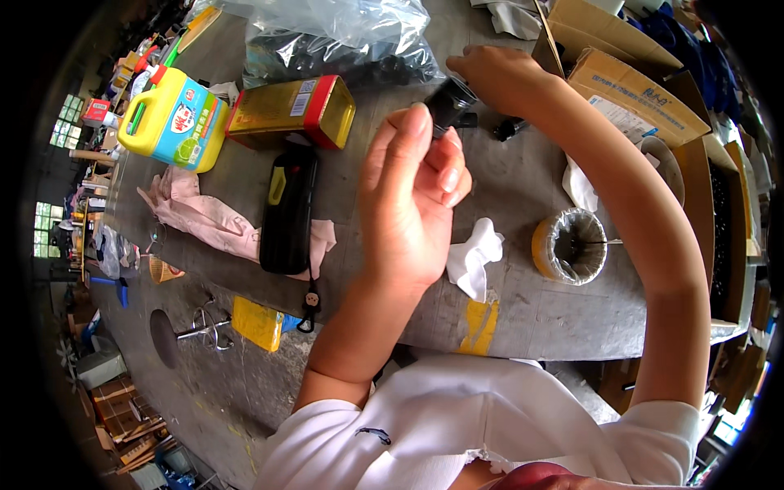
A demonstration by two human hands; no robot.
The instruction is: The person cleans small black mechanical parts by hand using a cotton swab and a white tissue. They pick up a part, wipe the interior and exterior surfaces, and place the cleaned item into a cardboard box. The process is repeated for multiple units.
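My left hand (416, 184) is raised over the table with its palm toward me. Thumb and fingers close around a short black cylindrical part (449, 102) that has a wide round rim. Just beyond it, my right hand (502, 77) reaches in with its back showing. Its fingers are drawn together and bent beside the rim; whatever they hold is hidden. On the table beneath the hands lie a small black piece (467, 121) and a short black tubular piece (510, 128).
A clear plastic bag (343, 41) of black items lies at the back. Leftward are a yellow jug (175, 118), a tin (286, 113), a black case (290, 212) and a pink cloth (204, 214). Rightward stand a lined cup (570, 247) and cardboard boxes (641, 90). White cloth (475, 257) lies nearer.
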